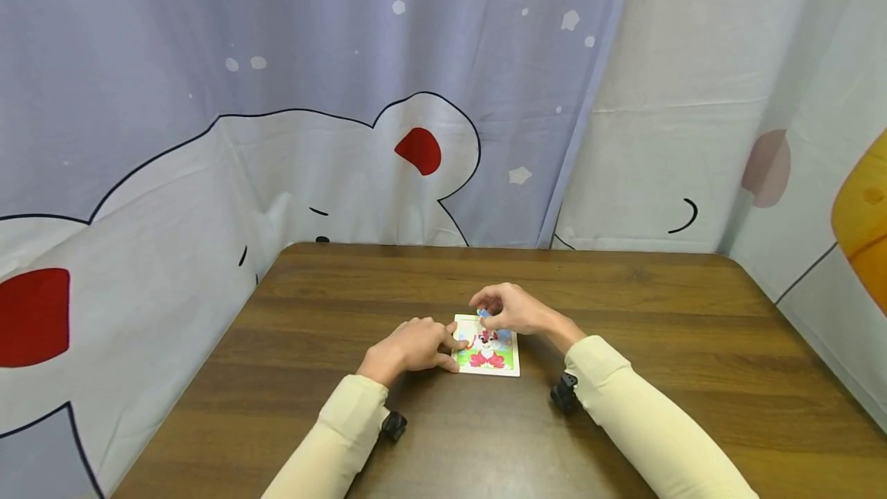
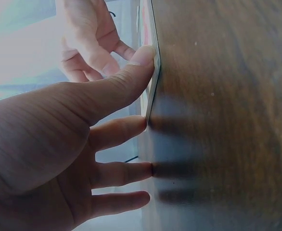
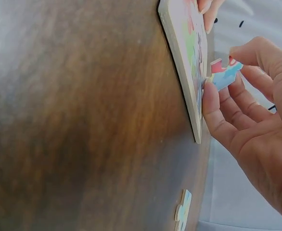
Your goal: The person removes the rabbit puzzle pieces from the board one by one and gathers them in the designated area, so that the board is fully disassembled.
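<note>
A small wooden jigsaw board (image 1: 509, 373) lies flat on the table, with a pale frame and a colourful cartoon animal picture in it. At its left side rests my left hand (image 1: 416, 345), the thumb on the near edge and the fingers spread, fairly straight, with fingertips at the board and tabletop. Over the far part of the board, my right hand (image 1: 521, 309) pinches a jigsaw piece (image 3: 225, 77) between thumb and fingers. That piece is light blue with pink and red patches, and is tilted close above the board in the right wrist view.
Another loose jigsaw piece (image 3: 183, 211) lies on the wooden table (image 1: 624, 422), apart from the board, in the right wrist view. A printed curtain (image 1: 333, 175) hangs behind the table's far edge. Dark wrist cameras (image 1: 564, 393) sit at both cuffs.
</note>
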Tool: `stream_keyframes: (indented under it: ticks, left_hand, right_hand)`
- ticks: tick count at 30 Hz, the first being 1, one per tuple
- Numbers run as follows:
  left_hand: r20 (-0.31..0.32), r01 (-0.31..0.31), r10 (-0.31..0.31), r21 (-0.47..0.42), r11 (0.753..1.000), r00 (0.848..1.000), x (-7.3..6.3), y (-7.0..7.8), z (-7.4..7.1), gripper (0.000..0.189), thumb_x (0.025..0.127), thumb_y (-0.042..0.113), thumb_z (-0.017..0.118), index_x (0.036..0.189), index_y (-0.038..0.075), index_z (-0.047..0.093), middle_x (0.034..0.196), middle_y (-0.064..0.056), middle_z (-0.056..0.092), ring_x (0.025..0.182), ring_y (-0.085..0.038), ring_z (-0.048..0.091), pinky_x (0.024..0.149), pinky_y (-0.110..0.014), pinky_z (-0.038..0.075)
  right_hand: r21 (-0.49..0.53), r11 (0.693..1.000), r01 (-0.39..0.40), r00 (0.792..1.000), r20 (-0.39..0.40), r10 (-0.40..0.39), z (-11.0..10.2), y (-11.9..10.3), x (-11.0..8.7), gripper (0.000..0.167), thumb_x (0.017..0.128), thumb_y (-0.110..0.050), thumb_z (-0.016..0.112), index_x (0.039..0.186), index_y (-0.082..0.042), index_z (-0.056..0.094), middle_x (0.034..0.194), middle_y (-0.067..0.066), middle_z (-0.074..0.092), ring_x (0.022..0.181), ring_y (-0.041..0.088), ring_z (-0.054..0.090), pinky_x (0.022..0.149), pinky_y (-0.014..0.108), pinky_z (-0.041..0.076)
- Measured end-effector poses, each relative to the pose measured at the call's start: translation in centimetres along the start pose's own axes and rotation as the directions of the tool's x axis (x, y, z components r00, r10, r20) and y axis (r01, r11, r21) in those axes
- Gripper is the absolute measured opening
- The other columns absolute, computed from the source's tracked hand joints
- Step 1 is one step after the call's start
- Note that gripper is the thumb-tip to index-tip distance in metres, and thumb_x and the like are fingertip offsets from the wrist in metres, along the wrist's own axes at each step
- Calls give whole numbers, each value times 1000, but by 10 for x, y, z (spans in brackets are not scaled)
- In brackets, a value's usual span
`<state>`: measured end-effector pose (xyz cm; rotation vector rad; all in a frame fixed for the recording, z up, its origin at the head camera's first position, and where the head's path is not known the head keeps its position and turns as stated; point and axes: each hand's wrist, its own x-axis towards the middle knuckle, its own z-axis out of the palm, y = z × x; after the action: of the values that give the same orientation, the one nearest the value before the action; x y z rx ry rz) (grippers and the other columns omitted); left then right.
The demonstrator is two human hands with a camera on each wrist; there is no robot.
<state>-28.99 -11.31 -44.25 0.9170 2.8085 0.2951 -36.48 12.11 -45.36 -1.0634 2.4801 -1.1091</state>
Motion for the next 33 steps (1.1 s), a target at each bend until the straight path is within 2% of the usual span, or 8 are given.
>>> stream_keyframes:
  ticks: [5,12,20,27,30,33]
  left_hand:
    - [1,0,0,-2,1000,1000,-1,0,0,49,85,45,75,130,27,68,145,-10,52,109,-35,64,69,-34,52]
    - [-6,-2,2,5,1000,1000,0,0,0,49,84,45,75,130,28,69,145,-10,52,108,-35,65,69,-35,52]
    - [-5,10,-10,-1,1000,1000,1,-1,2,49,84,46,75,130,29,68,146,-8,51,113,-35,63,75,-36,54]
    - [-10,2,-2,3,1000,1000,0,-1,1,49,84,46,76,130,29,68,145,-8,52,120,-37,60,82,-42,54]
    - [-4,6,-6,0,1000,1000,1,-1,1,50,84,46,75,130,29,68,146,-8,52,122,-36,58,84,-43,54]
    - [-2,8,-8,4,1000,1000,1,0,1,50,84,46,75,130,29,68,145,-8,53,122,-35,58,83,-43,54]
  right_hand:
    - [16,1000,-1,1000,-3,1,1,2,0,33,86,1,66,119,2,68,108,11,70,93,18,66,83,32,54]
    - [90,996,-3,1000,-12,4,1,1,-2,32,88,3,59,120,6,65,100,10,67,86,20,63,70,30,56]
    - [88,995,47,998,-52,-42,-2,1,-3,34,87,4,66,121,6,66,112,18,71,101,24,67,90,37,53]
    - [91,992,86,983,-168,-70,-9,-1,-7,37,88,1,70,124,8,63,111,18,71,98,25,69,85,38,55]
    - [104,991,80,981,-184,-60,-11,-1,-9,39,87,2,70,124,9,62,110,19,71,96,25,69,82,36,56]
    - [104,992,66,985,-166,-48,-11,0,-12,36,86,3,70,121,8,64,109,21,71,94,24,69,81,35,56]
